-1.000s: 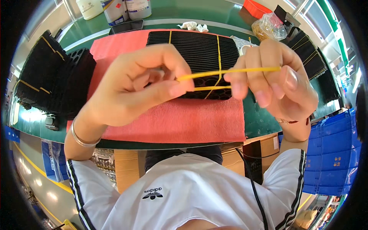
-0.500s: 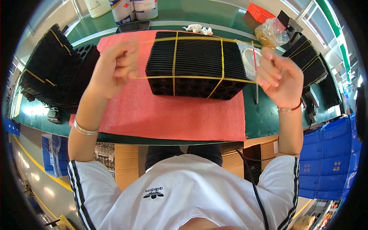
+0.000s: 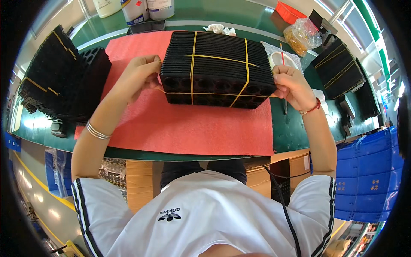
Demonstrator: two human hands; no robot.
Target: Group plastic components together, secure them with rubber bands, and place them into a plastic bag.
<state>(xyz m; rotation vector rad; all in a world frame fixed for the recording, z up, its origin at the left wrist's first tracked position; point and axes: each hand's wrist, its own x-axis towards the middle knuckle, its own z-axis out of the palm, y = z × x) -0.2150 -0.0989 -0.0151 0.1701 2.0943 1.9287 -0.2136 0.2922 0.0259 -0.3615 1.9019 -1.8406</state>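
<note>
A bundle of stacked black plastic trays with round pockets lies on a red foam mat. Two yellow rubber bands run crosswise around it. A third yellow rubber band stretches lengthwise, its near strand along the front face and its far strand across the top. At the bundle's left end my left hand is closed in a pinch on this band. My right hand pinches it at the right end, fingers against the trays' corner.
More banded black trays stand at the left and right. Behind the mat are bottles, a dark flat device and crumpled tissue. A clear bag of rubber bands, a red bin and a tape roll sit at the right.
Both hands have come inward and down to the bundle's ends. The lengthwise band, held stretched above the trays before, now lies against their top and front.
</note>
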